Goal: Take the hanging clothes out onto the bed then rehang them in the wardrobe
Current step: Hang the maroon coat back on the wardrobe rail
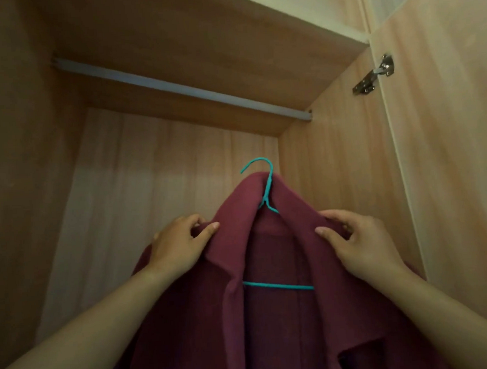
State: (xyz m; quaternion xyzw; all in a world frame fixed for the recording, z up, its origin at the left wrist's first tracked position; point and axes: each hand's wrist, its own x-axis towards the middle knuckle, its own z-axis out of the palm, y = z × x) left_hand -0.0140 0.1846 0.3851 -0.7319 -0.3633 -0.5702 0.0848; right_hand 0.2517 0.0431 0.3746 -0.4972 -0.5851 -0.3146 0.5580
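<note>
Across the lower frame, inside the wardrobe (164, 160), a maroon jacket (189, 344) is held up on a teal wire hanger (268, 187). Its shoulder at centre left is pinched by the left hand (180, 245), thumb in front, fingers curled behind. The shoulder at centre right is gripped the same way by the right hand (360, 245). Both grips are narrow and closed on cloth; whether the wire is caught underneath cannot be told. The fabric is judged soft, fairly thick and moderately heavy, so sagging and sliding off the thin wire are likely. The hanger is judged light and slightly bendy. A hold is best taken at the shoulders through the cloth, or at the hook's neck. Further back, the hook is seen free, well below the grey rail (179, 87) in the upper frame. A metal hinge (374, 75) is seen at upper right.
</note>
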